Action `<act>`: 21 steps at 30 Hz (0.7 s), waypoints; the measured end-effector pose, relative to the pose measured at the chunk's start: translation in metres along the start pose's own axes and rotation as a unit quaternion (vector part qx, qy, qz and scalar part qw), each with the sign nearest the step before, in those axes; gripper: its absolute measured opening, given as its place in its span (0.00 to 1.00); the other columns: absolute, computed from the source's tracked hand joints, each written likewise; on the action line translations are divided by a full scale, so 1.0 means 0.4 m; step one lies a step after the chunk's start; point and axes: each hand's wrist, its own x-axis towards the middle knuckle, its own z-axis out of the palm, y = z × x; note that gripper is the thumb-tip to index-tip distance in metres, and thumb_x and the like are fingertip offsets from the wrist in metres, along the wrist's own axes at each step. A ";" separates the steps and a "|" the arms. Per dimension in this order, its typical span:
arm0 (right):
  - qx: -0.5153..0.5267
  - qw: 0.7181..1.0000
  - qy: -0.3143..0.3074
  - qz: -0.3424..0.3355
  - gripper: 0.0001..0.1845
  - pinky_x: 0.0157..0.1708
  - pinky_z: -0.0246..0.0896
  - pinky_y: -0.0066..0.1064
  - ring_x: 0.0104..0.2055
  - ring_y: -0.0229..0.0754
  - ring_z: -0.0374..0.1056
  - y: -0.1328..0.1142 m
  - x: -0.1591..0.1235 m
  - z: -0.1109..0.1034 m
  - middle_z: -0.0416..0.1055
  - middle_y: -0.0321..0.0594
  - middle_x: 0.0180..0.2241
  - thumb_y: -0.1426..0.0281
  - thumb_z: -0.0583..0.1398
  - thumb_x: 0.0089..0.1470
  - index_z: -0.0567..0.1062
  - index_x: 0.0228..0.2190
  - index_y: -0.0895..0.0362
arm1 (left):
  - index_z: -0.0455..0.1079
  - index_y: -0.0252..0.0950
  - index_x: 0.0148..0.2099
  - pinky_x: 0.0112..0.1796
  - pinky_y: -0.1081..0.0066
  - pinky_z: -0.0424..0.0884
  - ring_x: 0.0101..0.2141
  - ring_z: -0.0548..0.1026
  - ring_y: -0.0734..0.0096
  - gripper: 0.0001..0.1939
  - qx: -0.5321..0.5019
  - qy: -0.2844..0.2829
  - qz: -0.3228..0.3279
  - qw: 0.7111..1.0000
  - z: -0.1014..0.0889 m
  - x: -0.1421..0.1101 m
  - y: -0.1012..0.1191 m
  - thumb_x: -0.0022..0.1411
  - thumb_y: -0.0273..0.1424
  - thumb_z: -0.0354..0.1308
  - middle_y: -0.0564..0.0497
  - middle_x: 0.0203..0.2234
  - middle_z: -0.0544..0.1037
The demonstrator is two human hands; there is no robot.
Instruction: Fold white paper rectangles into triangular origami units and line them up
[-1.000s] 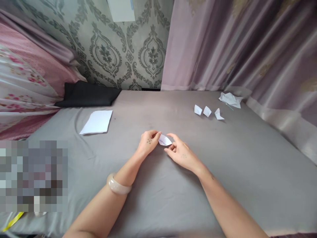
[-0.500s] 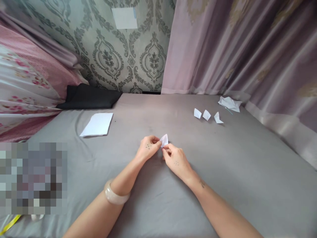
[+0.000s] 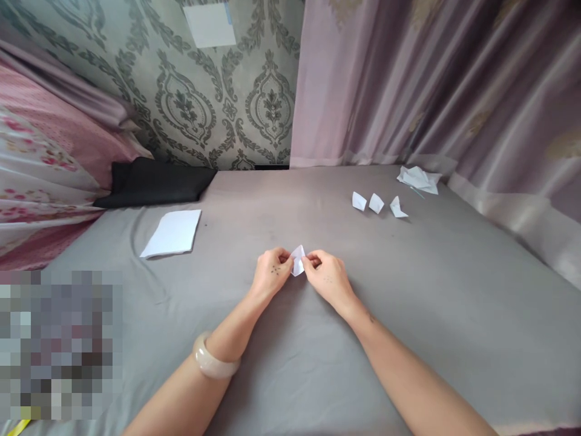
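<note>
Two hands share one folded paper, mid-view: left hand and right hand each have their grip pinched on an edge, fingertips hiding it. Whether it touches the gray sheet is unclear. A blurred patch masks the lower-left corner.

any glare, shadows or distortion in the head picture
Head view: glossy highlight on the bangle; soft shadow on the grey sheet beside the left forearm; pixelated block lower left; curtain on the right looks stretched; creases in the folded paper too small to tell.
</note>
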 end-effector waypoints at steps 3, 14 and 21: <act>-0.003 1.000 -0.017 0.007 0.09 0.31 0.59 0.29 0.29 0.40 0.70 0.010 0.015 0.015 0.76 0.38 0.27 0.68 0.56 0.52 0.77 0.28 0.54 | 0.73 0.35 0.29 0.26 0.74 0.60 0.25 0.71 0.72 0.08 0.006 -0.011 -0.017 1.000 0.004 0.004 0.000 0.54 0.33 0.56 0.51 0.22 0.77; 0.006 1.000 -0.021 -0.008 0.08 0.31 0.58 0.28 0.29 0.38 0.69 0.030 0.029 0.021 0.75 0.37 0.25 0.70 0.57 0.51 0.76 0.25 0.55 | 0.68 0.36 0.26 0.24 0.75 0.57 0.24 0.68 0.73 0.06 0.034 -0.029 -0.023 0.999 0.019 0.008 0.026 0.52 0.32 0.55 0.53 0.21 0.74; -0.003 1.000 -0.022 0.009 0.07 0.29 0.57 0.27 0.28 0.38 0.70 0.028 0.030 0.025 0.75 0.36 0.25 0.70 0.57 0.50 0.75 0.24 0.55 | 0.66 0.37 0.27 0.26 0.73 0.58 0.25 0.70 0.70 0.08 0.094 -0.043 -0.004 0.995 0.021 0.009 0.033 0.56 0.33 0.53 0.51 0.23 0.75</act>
